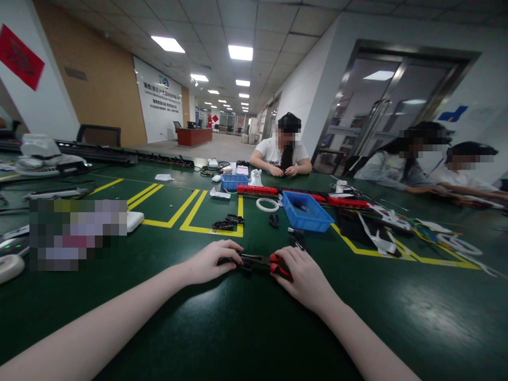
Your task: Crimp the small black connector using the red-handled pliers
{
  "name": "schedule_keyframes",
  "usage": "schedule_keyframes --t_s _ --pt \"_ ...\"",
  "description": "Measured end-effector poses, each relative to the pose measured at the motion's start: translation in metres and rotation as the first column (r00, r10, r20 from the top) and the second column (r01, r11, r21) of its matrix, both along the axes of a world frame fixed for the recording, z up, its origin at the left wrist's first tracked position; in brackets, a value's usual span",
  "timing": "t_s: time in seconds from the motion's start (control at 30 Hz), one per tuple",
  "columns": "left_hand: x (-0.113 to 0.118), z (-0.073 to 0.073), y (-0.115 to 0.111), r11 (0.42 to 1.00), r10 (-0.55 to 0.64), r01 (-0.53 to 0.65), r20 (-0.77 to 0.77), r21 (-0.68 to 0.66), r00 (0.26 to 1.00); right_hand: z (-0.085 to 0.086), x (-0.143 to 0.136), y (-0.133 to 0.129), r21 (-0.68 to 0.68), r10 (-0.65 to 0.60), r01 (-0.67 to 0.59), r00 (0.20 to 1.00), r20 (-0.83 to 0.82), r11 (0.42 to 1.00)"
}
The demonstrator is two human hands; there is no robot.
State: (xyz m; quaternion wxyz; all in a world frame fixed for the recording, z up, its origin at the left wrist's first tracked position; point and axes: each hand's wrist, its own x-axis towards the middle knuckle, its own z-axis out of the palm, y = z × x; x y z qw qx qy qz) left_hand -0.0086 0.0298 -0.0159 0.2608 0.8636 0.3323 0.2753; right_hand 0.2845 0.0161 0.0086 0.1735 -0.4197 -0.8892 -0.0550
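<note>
My right hand (300, 275) is closed on the red and black handles of a pair of pliers (277, 267). The pliers' jaws point left, toward a small black part (246, 264). My left hand (214, 262) is closed round the near side of that black part, just above the green table (190, 328). Whether the jaws grip the part or only touch it, I cannot tell. Beyond my hands lie a cluster of black pieces (228, 222) and a single black piece (273, 220).
A blue bin (311, 219) stands ahead to the right, with a dark tool (297, 241) before it. A white tape roll (267, 205) and a smaller blue basket (234, 182) lie farther back. A person (284, 153) sits opposite; others sit at the right.
</note>
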Motion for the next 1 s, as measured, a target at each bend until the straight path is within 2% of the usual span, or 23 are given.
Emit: schedule_keyframes --t_s 0.23,0.43,0.77,1.0 --pt "0.002 0.002 -0.004 1.000 0.018 -0.017 -0.033 0.018 0.999 -0.001 0.001 0.001 0.032 -0.024 0.024 1.000 0.009 0.999" --pt "0.013 0.002 -0.014 0.998 0.065 -0.064 -0.054 0.018 0.996 -0.004 -0.001 0.003 0.022 -0.030 0.031 0.999 -0.011 0.999" --pt "0.015 0.006 -0.022 0.999 0.030 -0.031 -0.073 -0.010 0.997 -0.004 -0.002 0.008 -0.015 0.053 -0.053 0.998 -0.044 0.998" --pt "0.014 0.007 -0.022 0.998 -0.054 0.054 -0.012 -0.040 0.998 -0.006 -0.002 0.008 0.008 0.120 -0.120 0.992 -0.037 0.993"
